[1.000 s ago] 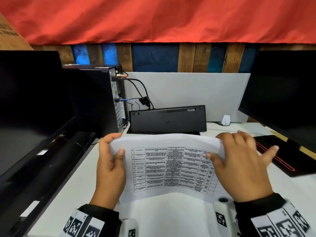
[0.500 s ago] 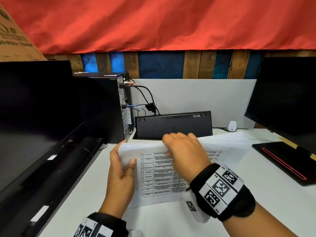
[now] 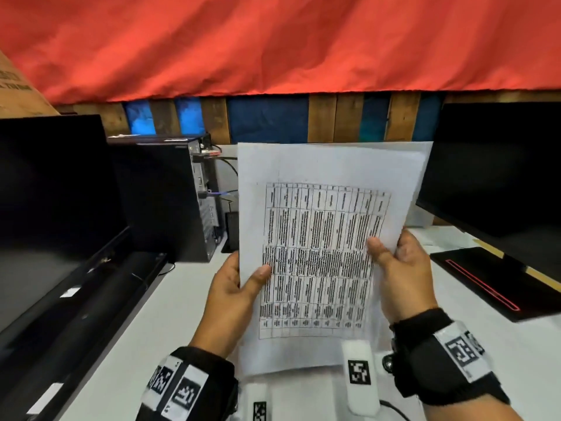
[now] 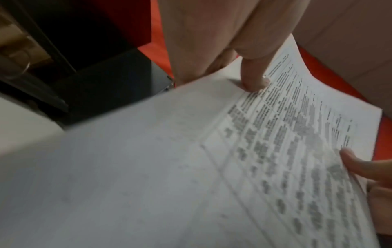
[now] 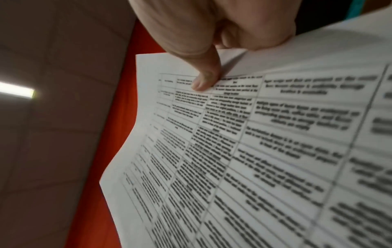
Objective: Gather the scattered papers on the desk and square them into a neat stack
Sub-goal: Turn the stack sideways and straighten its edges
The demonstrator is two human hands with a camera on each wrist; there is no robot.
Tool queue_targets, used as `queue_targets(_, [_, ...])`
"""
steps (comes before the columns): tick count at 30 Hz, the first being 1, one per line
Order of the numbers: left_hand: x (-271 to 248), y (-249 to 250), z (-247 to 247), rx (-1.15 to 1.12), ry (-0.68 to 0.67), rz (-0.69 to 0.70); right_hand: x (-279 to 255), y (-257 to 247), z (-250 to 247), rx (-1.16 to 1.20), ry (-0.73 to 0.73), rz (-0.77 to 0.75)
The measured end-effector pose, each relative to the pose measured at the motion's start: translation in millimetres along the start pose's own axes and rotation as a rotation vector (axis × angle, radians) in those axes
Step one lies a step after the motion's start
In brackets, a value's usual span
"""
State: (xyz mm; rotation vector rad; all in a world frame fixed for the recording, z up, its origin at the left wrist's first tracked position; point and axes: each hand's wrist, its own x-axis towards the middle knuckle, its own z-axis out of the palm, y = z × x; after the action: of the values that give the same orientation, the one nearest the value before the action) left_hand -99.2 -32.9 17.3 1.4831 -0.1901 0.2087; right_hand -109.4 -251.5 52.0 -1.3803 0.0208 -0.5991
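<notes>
A stack of white papers (image 3: 321, 238) with a printed table on the top sheet stands upright above the white desk (image 3: 158, 323), turned so the table's rows run vertically. My left hand (image 3: 239, 284) pinches its left edge, thumb on the front. My right hand (image 3: 394, 262) pinches the right edge, thumb on the print. A second sheet's corner peeks out behind at the top right. In the left wrist view the thumb presses the papers (image 4: 212, 151); in the right wrist view my thumb lies on the papers (image 5: 254, 142). The fingers behind are hidden.
A black monitor (image 3: 51, 208) and a computer tower (image 3: 164, 196) stand on the left. Another monitor (image 3: 498, 177) and a black pad with a red line (image 3: 491, 281) are on the right. A further sheet (image 3: 446, 237) lies at the far right of the desk.
The papers were lying bent on the desk under both hands; now they are lifted upright and turned a quarter turn. My right hand moved from the top middle to the right edge.
</notes>
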Motion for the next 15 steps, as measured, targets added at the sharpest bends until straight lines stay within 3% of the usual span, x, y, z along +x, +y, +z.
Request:
queue_targets(4, [-4.1,-15.2,2.8,-0.022,0.081,-0.027,-17.2,24.2,-13.6,-0.043,-0.045,0.024])
queue_targets(7, [-6.8,-23.7,-0.2,-0.059,0.120,-0.028,-25.5,33.4,-26.0,-0.084,0.031,0.090])
queue_targets(11, [-10.4,-25.3,0.9,-0.094,0.090,-0.031,-38.6,42.9,-22.2,-0.121,-0.120,0.195])
queue_targets(15, [-13.3,-23.9,2.2,-0.117,0.072,-0.011,-41.5,55.2,-19.4,-0.068,-0.072,0.186])
